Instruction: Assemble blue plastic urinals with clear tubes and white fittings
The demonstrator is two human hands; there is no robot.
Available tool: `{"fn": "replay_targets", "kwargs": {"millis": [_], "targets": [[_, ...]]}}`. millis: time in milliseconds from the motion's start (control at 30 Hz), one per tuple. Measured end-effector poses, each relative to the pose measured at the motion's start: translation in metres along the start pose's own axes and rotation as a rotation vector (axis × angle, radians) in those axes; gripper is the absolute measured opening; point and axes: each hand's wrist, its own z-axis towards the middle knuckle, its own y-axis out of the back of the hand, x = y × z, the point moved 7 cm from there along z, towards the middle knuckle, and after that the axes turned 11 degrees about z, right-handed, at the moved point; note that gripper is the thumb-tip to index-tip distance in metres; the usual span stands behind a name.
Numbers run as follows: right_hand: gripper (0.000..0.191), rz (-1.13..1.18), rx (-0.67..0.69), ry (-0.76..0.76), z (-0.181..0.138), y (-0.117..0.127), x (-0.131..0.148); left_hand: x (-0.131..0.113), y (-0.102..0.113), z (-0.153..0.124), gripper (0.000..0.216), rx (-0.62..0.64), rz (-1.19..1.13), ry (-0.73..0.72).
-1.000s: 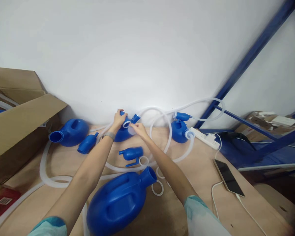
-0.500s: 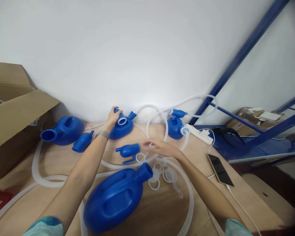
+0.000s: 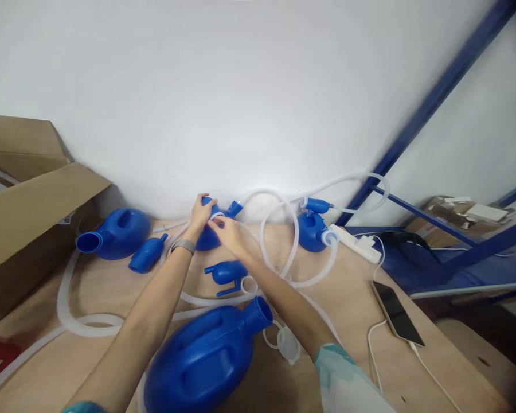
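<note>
At the back of the table, a blue plastic urinal bottle (image 3: 206, 240) stands against the wall, partly covered by both hands. My left hand (image 3: 200, 215) is wrapped over its blue upper part. My right hand (image 3: 229, 234) is closed in a pinch at the white ring (image 3: 216, 215) around the bottle's opening; its fingertips partly hide the ring. A short blue spout (image 3: 235, 207) points up to the right. In front of my hands lie a blue funnel-shaped connector (image 3: 229, 272) and a loose white ring (image 3: 249, 284).
A large blue bottle (image 3: 202, 361) lies nearest me. Others are the left bottle (image 3: 126, 232) and right bottle (image 3: 310, 232). Clear hoses (image 3: 64, 298) coil across the table. Also here are a blue connector (image 3: 148, 254), translucent cap (image 3: 289, 344), phone (image 3: 398, 312), power strip (image 3: 356, 244) and cardboard box (image 3: 38, 212).
My right hand has moved left and back from above the middle of the table to the white ring on the rear bottle. My left hand stays on that bottle. The view has shifted slightly.
</note>
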Motion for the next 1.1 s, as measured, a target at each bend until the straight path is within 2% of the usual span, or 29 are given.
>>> {"fn": "replay_targets", "kwargs": {"millis": [167,300,367,467,533,600,667,733,800,933,1000,1100], "targets": [[0.030,0.023,-0.051,0.029,-0.002,-0.003,-0.001,-0.002,0.003,0.000,0.042,-0.016,0.023,-0.011],[0.028,-0.007,-0.040,0.069,-0.010,0.002,0.014,-0.003,0.006,0.000,0.036,0.004,0.034,-0.027],[0.027,-0.062,0.066,0.127,-0.025,0.006,0.028,-0.005,0.006,0.000,0.035,0.017,0.039,-0.041],[0.025,-0.228,0.333,0.150,-0.058,0.025,0.047,-0.008,0.007,-0.004,0.044,0.025,0.040,-0.060],[0.025,-0.304,0.481,0.067,-0.081,0.052,0.053,-0.008,0.008,-0.006,0.057,0.027,0.025,-0.063],[0.025,-0.340,0.546,-0.023,-0.100,0.088,0.058,-0.006,0.008,-0.007,0.073,0.030,0.000,-0.050],[0.025,-0.327,0.711,-0.101,-0.120,0.114,0.061,-0.001,0.009,-0.007,0.086,0.032,-0.026,-0.016],[0.027,-0.290,0.824,-0.196,-0.135,0.134,0.060,0.004,0.009,-0.006,0.091,0.041,-0.051,0.020],[0.030,-0.287,0.867,-0.268,-0.141,0.146,0.057,0.007,0.009,-0.007,0.091,0.055,-0.077,0.038],[0.035,-0.292,0.818,-0.223,-0.118,0.142,0.053,0.005,0.010,-0.013,0.091,0.073,-0.136,0.045],[0.038,-0.224,0.682,-0.150,-0.089,0.129,0.049,0.003,0.009,-0.016,0.095,0.067,-0.165,0.058],[0.047,-0.052,0.396,-0.112,-0.037,0.098,0.029,0.000,0.002,-0.019,0.100,0.052,-0.222,0.084]]}}
